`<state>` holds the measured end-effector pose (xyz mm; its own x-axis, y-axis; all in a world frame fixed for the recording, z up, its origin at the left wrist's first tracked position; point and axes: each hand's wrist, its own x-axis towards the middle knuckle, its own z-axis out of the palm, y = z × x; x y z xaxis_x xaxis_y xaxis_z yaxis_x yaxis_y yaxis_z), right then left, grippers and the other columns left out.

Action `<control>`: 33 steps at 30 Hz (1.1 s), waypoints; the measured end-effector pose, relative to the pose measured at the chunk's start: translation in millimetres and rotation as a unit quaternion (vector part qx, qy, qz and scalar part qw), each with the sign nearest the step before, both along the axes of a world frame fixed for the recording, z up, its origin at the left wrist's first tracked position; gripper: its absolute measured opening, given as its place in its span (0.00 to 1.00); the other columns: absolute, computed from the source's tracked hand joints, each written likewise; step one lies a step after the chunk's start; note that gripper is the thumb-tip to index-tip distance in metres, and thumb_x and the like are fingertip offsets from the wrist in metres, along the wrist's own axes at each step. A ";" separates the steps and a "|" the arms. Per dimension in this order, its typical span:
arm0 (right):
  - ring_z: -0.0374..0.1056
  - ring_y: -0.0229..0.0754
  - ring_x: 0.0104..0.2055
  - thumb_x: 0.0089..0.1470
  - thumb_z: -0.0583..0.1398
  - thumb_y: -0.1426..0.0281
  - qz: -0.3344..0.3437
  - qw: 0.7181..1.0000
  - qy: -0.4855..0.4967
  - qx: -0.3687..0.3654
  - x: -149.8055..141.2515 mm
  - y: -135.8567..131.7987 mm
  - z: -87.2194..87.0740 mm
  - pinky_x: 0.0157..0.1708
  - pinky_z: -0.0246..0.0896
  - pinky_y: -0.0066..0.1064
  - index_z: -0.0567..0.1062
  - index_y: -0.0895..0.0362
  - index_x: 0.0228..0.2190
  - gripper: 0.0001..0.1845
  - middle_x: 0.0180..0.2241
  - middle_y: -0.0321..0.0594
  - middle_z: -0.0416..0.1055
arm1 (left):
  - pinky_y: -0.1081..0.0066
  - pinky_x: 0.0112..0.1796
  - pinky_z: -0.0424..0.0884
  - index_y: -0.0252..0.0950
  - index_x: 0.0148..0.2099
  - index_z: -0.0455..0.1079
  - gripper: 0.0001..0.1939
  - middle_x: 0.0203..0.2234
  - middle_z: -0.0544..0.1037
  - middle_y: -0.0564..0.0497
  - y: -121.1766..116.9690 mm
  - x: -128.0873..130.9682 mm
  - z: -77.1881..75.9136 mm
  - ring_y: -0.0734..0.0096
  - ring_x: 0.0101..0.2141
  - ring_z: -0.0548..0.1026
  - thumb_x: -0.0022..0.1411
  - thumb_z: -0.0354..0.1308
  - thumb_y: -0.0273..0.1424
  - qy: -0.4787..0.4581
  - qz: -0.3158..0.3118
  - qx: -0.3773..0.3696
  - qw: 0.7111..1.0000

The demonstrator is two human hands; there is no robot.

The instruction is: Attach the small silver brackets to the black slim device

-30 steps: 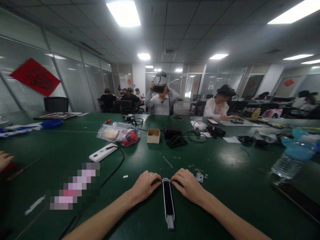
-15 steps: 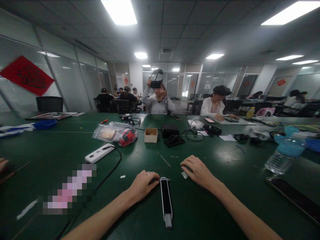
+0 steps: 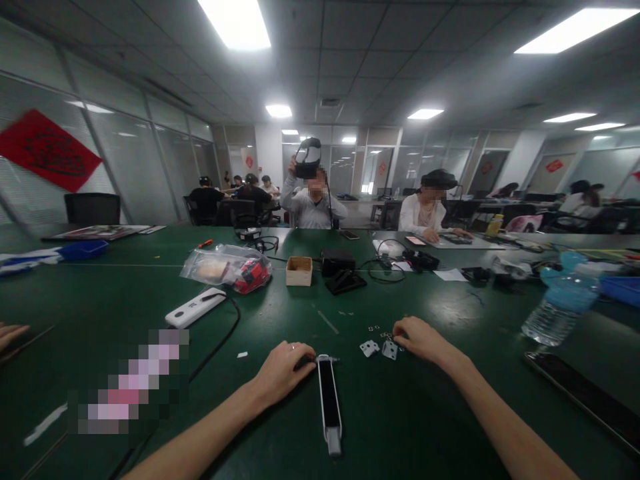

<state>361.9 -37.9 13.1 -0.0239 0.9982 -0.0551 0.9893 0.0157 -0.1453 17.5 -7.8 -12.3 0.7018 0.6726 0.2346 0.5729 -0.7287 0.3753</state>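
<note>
My left hand (image 3: 286,370) rests on the green table, thumb and forefinger bent together at the top corner of a long narrow device (image 3: 329,397). The device has a white frame, a black face and a grey end piece pointing toward me. To the right, my right hand (image 3: 425,341) lies low over the table, fingers bent and a little apart. Its fingertips are beside two small grey metal plates with holes, a left plate (image 3: 369,348) and a right plate (image 3: 390,351). Several tiny brass-coloured rings (image 3: 386,335) lie behind the plates. Anything under those fingertips is hidden.
A white power strip (image 3: 196,308) with a black cable lies left. Farther back are a plastic bag (image 3: 227,268), a wooden box (image 3: 299,271) and a black stand (image 3: 346,281). A water bottle (image 3: 560,307) and phone (image 3: 580,393) are right. Another person's hand (image 3: 11,335) shows at far left.
My right hand has moved to the right, uncovering the two metal plates and tiny rings. My left hand and the narrow device keep their places.
</note>
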 end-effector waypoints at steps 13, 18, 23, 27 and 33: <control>0.68 0.42 0.34 0.53 0.53 0.71 -0.058 0.996 0.062 0.021 -8.2 -0.3 5.0 0.30 0.57 0.28 0.73 0.61 0.31 0.09 0.33 0.45 0.72 | 0.71 0.38 0.64 0.39 0.43 0.68 0.07 0.34 0.75 0.53 -1.6 0.1 3.0 0.70 0.34 0.72 0.62 0.54 0.32 0.002 0.006 0.002 1.000; 0.66 0.42 0.37 0.56 0.53 0.66 0.020 0.980 0.142 0.136 -40.5 -5.9 4.8 0.36 0.60 0.31 0.72 0.58 0.34 0.11 0.35 0.43 0.70 | 0.71 0.37 0.63 0.39 0.42 0.69 0.06 0.35 0.75 0.54 1.1 0.6 -1.6 0.70 0.34 0.72 0.62 0.54 0.30 -0.001 0.001 0.006 1.000; 0.66 0.40 0.36 0.56 0.55 0.68 0.113 0.958 0.234 0.117 -92.4 -19.4 -2.6 0.37 0.61 0.31 0.72 0.57 0.38 0.09 0.36 0.40 0.70 | 0.71 0.38 0.63 0.39 0.41 0.69 0.05 0.36 0.76 0.54 2.1 0.9 -3.4 0.70 0.36 0.72 0.62 0.54 0.28 -0.002 -0.009 0.006 1.000; 0.66 0.39 0.37 0.58 0.55 0.68 0.146 0.953 0.256 0.064 -109.3 -26.1 -7.3 0.37 0.62 0.30 0.73 0.55 0.37 0.09 0.37 0.38 0.70 | 0.71 0.38 0.63 0.39 0.41 0.68 0.05 0.36 0.76 0.55 1.6 0.9 -2.5 0.70 0.36 0.72 0.62 0.55 0.27 -0.006 -0.014 0.005 1.000; 0.65 0.39 0.40 0.60 0.53 0.69 0.155 0.954 0.248 0.058 -106.2 -24.0 -10.9 0.41 0.61 0.31 0.73 0.55 0.38 0.09 0.38 0.37 0.70 | 0.71 0.38 0.63 0.39 0.41 0.69 0.04 0.36 0.76 0.54 0.5 1.5 0.2 0.70 0.36 0.72 0.63 0.54 0.28 0.005 -0.006 0.004 1.000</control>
